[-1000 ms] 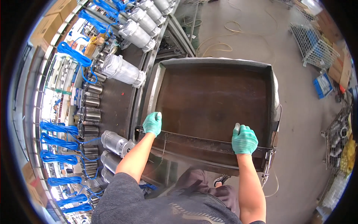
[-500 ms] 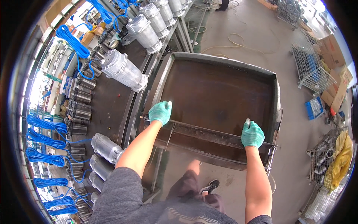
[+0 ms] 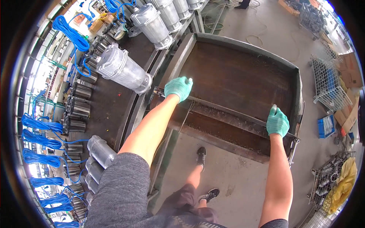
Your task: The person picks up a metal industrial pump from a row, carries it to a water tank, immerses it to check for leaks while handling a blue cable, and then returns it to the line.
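head view: rusty steel tray cart (image 3: 243, 79), shallow-walled, stood beside the workbench (image 3: 110, 110) of aluminium motor housings (image 3: 123, 70); judged heavy, rigid, rough rather than slippery. left hand (image 3: 178, 87) and right hand (image 3: 276, 122), green-gloved, were curled closed over its near rail (image 3: 228, 110), the likeliest hold, one near each end.

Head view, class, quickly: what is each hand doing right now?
Left hand: closed on the handle bar of the metal cart.
Right hand: closed on the same bar.

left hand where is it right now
In the head view, the left hand in a green glove grips the near-left corner of the dark metal cart tray, beside the workbench holding a large ribbed cylinder.
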Tool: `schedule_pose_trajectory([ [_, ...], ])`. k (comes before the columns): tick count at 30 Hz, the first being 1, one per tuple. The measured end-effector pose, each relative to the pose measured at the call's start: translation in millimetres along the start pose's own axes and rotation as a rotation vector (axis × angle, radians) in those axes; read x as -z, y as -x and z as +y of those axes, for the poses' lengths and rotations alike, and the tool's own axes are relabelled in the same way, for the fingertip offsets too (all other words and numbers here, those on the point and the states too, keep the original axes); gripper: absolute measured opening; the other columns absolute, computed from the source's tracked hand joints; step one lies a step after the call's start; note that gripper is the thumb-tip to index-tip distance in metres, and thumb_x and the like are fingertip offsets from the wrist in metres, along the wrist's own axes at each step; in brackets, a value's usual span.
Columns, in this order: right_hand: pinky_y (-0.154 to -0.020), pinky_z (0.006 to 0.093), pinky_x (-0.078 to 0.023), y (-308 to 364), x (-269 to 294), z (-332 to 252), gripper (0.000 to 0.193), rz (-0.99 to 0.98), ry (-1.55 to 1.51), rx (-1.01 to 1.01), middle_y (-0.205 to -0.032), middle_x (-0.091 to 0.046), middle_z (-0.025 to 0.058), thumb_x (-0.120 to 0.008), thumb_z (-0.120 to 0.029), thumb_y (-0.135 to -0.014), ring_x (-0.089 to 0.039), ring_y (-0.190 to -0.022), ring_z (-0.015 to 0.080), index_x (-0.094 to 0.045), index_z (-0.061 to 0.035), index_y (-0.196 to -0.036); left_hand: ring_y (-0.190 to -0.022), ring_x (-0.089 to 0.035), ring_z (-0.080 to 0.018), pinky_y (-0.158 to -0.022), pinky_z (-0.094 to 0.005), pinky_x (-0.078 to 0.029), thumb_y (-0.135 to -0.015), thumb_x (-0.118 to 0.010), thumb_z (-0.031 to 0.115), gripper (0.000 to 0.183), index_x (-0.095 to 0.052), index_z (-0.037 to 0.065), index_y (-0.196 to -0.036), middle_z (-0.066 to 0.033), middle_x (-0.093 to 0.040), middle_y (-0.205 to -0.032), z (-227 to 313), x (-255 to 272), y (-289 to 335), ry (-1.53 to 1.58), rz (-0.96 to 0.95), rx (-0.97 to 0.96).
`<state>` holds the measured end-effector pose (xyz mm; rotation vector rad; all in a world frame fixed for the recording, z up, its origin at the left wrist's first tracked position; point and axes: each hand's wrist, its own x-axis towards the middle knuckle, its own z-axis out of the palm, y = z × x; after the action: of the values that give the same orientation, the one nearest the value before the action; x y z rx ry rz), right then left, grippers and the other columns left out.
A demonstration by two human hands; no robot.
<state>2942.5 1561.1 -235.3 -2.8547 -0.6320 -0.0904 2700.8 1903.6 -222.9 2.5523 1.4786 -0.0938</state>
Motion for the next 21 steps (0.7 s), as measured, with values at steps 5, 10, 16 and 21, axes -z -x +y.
schedule_pose_trajectory([
  [5, -0.081, 0.0529, -0.055, -39.0, -4.9, -7.0, 0.057, -0.023, 0.011, -0.030, -0.094, -0.074, 0.0186, -0.034, -0.051, -0.107, -0.071, -0.090, 0.0405, -0.072, -0.0109, -0.091, -0.112, -0.068, -0.0347, -0.097, -0.0468, -0.053, -0.103, -0.044, 0.051, 0.047, -0.072, 0.014, -0.114, -0.0139, -0.073, -0.119, 21.5, 6.3, -36.3, -0.013, -0.017, 0.009],
  [10, -0.084, 0.0526, -0.056, -72.5, -10.9, -15.3, 0.057, -0.025, 0.022, -0.033, -0.099, -0.075, 0.0189, -0.033, -0.052, -0.107, -0.071, -0.094, 0.0406, -0.075, -0.0136, -0.099, -0.116, -0.066, -0.0361, -0.100, -0.0473, -0.051, -0.103, -0.043, 0.053, 0.049, -0.072, 0.016, -0.116, -0.0138, -0.072, -0.123, 32.7, 5.0, -69.4, -0.025, -0.021, 0.019],
  [16, -0.085, 0.0528, -0.055, -104.8, -15.6, -21.2, 0.057, -0.036, 0.015, -0.050, -0.101, -0.075, 0.0189, -0.033, -0.052, -0.107, -0.071, -0.096, 0.0407, -0.076, -0.0147, -0.103, -0.117, -0.066, -0.0369, -0.101, -0.0477, -0.050, -0.103, -0.041, 0.054, 0.051, -0.071, 0.016, -0.118, -0.0144, -0.071, -0.124, 44.4, 4.2, -103.9, -0.025, -0.002, 0.008],
  [21, -0.086, 0.0529, -0.055, -102.4, -19.9, -31.0, 0.057, -0.010, 0.017, -0.038, -0.102, -0.074, 0.0189, -0.035, -0.054, -0.106, -0.071, -0.096, 0.0410, -0.076, -0.0143, -0.105, -0.118, -0.065, -0.0376, -0.101, -0.0478, -0.050, -0.103, -0.040, 0.053, 0.052, -0.071, 0.015, -0.118, -0.0152, -0.071, -0.125, 38.1, 7.9, -115.3, -0.064, -0.030, 0.004],
])
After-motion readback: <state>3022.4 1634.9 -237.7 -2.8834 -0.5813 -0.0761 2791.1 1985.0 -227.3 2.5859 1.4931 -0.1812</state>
